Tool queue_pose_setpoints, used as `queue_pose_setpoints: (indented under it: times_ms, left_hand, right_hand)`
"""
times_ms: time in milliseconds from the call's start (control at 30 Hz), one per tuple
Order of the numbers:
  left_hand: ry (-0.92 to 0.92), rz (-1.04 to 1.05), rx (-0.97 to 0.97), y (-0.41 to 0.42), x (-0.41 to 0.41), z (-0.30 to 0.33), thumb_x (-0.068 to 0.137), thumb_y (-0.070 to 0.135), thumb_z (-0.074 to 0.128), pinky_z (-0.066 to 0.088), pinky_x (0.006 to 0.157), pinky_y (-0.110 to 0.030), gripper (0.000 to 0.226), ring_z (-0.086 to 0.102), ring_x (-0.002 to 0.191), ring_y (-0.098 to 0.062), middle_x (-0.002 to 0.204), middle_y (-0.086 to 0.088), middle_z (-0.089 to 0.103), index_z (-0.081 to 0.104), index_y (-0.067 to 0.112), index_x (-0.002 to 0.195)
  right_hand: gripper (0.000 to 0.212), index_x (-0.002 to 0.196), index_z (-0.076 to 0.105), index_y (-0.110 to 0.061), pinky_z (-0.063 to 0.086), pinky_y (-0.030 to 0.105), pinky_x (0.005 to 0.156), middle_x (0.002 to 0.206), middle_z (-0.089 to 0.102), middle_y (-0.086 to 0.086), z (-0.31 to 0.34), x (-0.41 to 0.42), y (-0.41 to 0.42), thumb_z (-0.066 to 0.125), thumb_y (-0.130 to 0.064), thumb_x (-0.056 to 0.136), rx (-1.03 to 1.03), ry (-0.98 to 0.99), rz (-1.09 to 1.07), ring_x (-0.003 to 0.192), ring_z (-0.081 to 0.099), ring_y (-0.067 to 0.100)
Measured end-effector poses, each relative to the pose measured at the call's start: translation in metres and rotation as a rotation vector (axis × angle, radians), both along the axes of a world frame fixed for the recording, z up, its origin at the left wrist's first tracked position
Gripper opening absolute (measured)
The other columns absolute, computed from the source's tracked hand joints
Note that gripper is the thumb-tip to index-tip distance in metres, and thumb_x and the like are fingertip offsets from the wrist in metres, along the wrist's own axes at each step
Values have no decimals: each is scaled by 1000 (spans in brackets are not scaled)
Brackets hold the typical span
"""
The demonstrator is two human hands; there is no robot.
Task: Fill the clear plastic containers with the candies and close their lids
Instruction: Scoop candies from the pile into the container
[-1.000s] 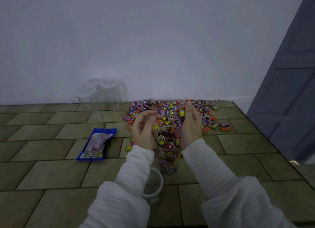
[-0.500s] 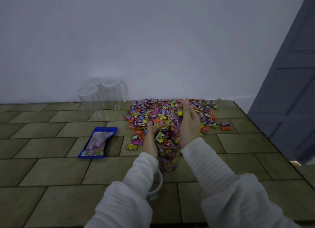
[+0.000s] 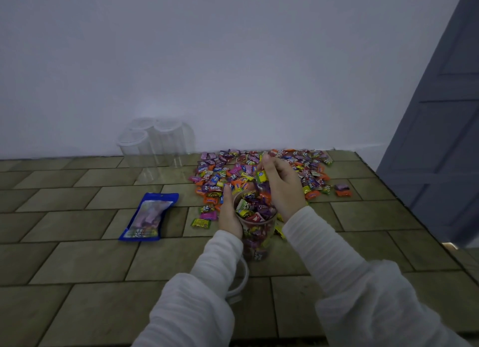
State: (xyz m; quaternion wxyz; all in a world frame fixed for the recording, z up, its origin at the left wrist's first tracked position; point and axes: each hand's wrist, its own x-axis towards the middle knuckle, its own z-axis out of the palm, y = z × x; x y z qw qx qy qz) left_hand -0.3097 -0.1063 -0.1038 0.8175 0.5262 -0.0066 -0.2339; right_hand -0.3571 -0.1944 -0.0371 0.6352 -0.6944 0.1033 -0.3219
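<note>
Centrally, a clear plastic container is stood upright on the tiled table, packed with wrapped candies to its open rim. Its left side is gripped by the left hand, whose fingers are curled round the wall. Above the rim, the right hand is held with its fingers bent around a small bunch of candies, a yellow-wrapped candy being pinched at the front. Behind the container, a broad pile of loose candies in purple, orange, yellow and red wrappers is spread toward the wall. Three empty lidded containers are grouped against the wall, left of the pile. A blue candy bag is laid flat on the table, well left of the filled container. A round clear lid is seen near the front edge, partly covered by the left sleeve.
</note>
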Motion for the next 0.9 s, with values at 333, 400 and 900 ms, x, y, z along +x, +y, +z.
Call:
queue_pose_setpoints:
  times_ms: [333, 400, 900]
  left_hand:
    - [25, -6, 2, 0, -1, 1, 90, 62, 39, 47, 99, -50, 64, 66, 101, -32, 103, -17, 71, 70, 7, 105]
    - [14, -3, 7, -1, 1, -2, 90, 62, 41, 46, 100, -51, 65, 66, 102, -32, 104, -17, 71, 70, 7, 106]
    - [49, -32, -49, -1, 0, 0, 93, 54, 41, 52, 88, -43, 60, 67, 95, -33, 105, -20, 70, 67, 3, 111]
  right_hand:
    - [22, 88, 63, -7, 48, 43, 77, 85, 60, 17, -25, -2, -14, 56, -27, 91, -191, -78, 157, 80, 57, 30]
    - [14, 90, 62, -6, 48, 45, 79, 87, 61, 13, -26, -3, -15, 56, -19, 90, -197, -85, 193, 84, 58, 27]
    - [55, 128, 52, -21, 34, 30, 111, 132, 53, -6, -23, -21, -21, 36, 7, 83, -613, -8, 257, 130, 42, 4]
